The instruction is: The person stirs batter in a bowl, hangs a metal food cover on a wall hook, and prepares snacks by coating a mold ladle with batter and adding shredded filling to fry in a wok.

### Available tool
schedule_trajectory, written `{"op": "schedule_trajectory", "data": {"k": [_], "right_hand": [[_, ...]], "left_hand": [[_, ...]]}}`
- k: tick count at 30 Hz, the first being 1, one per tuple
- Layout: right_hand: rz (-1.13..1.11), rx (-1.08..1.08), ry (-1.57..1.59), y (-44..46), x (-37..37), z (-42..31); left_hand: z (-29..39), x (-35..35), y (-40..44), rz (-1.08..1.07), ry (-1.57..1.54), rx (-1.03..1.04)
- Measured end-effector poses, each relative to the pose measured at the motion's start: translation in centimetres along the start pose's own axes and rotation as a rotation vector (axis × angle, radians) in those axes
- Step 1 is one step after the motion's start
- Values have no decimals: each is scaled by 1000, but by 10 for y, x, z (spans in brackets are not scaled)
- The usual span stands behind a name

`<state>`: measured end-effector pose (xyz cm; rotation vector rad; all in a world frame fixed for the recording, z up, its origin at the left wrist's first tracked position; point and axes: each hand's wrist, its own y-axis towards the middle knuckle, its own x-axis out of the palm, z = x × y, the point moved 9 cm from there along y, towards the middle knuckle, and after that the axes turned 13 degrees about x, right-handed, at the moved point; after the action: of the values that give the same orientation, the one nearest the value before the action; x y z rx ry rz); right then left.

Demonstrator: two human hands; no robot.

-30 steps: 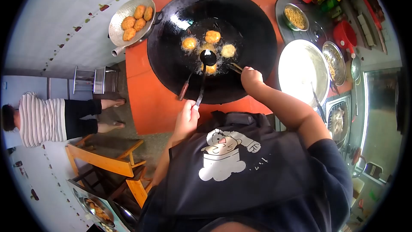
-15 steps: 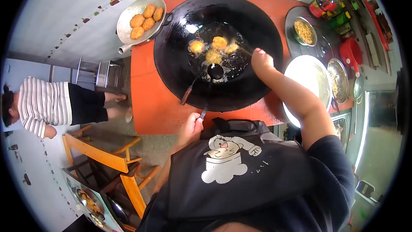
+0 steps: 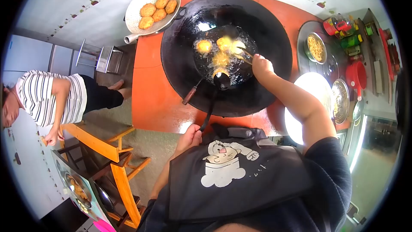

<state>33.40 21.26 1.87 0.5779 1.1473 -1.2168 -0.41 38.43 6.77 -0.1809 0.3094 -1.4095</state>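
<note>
A large black wok [image 3: 274, 38] of bubbling oil sits on the orange counter, with several golden fritters [image 3: 204, 46] frying in it. My left hand [image 3: 189, 137] is closed round the handle of a black ladle [image 3: 222, 80], whose bowl is in the oil near the closest fritter. Over the wok's right side, my right hand [image 3: 262, 66] grips chopsticks [image 3: 245, 56], their tips at the rightmost fritter. Steam blurs that spot. A wooden-handled tool [image 3: 189, 96] rests against the wok's near left wall, touched by neither hand.
A perforated strainer pan [image 3: 135, 10] holding browned fritters stands back left. On the right are a bowl of shredded food [image 3: 316, 48], a large white basin [image 3: 307, 99] and a red pot [image 3: 355, 77]. Wooden chairs [image 3: 96, 144] and a person in a striped shirt [image 3: 45, 94] are left.
The view has shifted slightly. The chopsticks remain at the right fritter, and the ladle bowl now sits closer against the near fritter. The person at left has turned and moved an arm over the table.
</note>
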Motion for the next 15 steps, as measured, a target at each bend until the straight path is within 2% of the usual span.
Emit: {"op": "schedule_trajectory", "data": {"k": [8, 11, 14, 15], "right_hand": [[193, -85, -230, 37, 34, -14], [153, -72, -247, 55, 35, -8], [33, -41, -101, 66, 13, 6], [63, -33, -89, 65, -2, 12]], "left_hand": [[1, 13, -2, -9, -60, 26], [3, 19, 1, -34, -82, 12], [2, 20, 3, -45, -85, 6], [2, 20, 4, -53, -79, 3]]}}
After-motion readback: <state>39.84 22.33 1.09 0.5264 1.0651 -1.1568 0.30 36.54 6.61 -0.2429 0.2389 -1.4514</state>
